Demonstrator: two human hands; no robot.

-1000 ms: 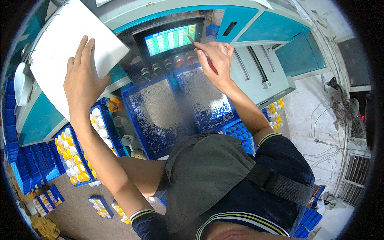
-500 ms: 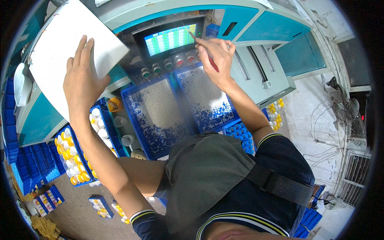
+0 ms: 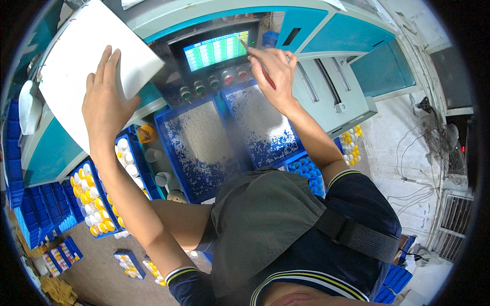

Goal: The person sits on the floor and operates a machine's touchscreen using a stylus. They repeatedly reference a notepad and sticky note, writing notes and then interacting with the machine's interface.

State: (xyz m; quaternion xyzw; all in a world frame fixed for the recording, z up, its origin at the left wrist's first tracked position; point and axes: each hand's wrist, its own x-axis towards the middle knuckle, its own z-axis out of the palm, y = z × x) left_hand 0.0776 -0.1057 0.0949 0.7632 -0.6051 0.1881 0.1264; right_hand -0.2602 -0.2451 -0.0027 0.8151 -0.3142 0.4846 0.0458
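Note:
My left hand point(image 3: 106, 104) lies open on a white sheet or pad of paper point(image 3: 66, 61), fingers stretched out and close together. In my right hand point(image 3: 277, 76) is a slim red pen-like tool point(image 3: 269, 80), gripped by closed fingers. Its thin tip points up and left at the upper right part of a lit touch screen point(image 3: 210, 54) with green and white columns. Whether the tip touches the glass, I cannot tell. A row of round green and red buttons point(image 3: 214, 81) runs under the screen, just left of my right hand.
Two blue trays point(image 3: 172, 153) of small white pellets sit below the panel. Yellow and white bottles fill blue crates point(image 3: 104, 204) at the left, beside stacked blue bins point(image 3: 43, 204). A pale machine block point(image 3: 352, 115) juts out at the right. Loose cables point(image 3: 413, 194) hang on the right.
My right hand and the red tool have shifted slightly left, the tip a little up and left over the screen. My left hand and the paper have barely moved.

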